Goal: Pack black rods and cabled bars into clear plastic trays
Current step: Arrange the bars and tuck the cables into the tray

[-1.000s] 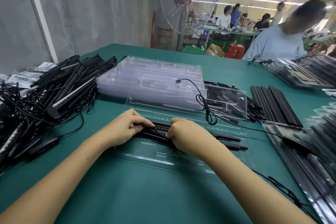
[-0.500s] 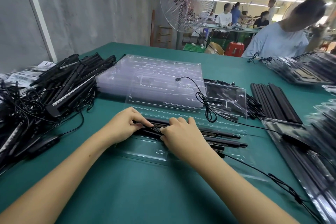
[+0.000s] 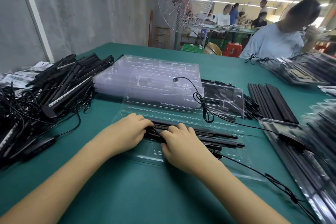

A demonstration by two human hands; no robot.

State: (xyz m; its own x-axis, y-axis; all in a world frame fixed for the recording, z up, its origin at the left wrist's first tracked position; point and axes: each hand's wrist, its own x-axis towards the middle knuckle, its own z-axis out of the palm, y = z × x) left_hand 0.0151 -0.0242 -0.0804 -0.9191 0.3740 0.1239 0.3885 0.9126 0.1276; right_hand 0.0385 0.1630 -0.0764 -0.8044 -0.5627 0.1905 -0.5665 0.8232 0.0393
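An open clear plastic tray [image 3: 145,156] lies in front of me on the green table. Several black rods [image 3: 225,140] lie lengthwise in it, with a cabled bar [image 3: 161,127] along their far side. My left hand [image 3: 127,132] grips the bar's left end with bent fingers; its thumb is hidden. My right hand [image 3: 181,145] lies flat across the rods just to the right, fingers nearly straight, almost touching the left hand. The bar's thin black cable [image 3: 203,109] loops over the tray's lid and runs right to an inline controller [image 3: 291,141].
A tangled pile of cabled bars [image 3: 54,92] fills the left side. A stack of empty clear trays [image 3: 145,78] sits behind my tray. Loose black rods [image 3: 271,102] and filled trays [image 3: 312,160] lie on the right. A person [image 3: 276,42] sits across the table, near a fan [image 3: 181,0].
My right hand has uncurled from a fist and slid left along the rods toward my left hand. The left hand has stayed on the bar's end.
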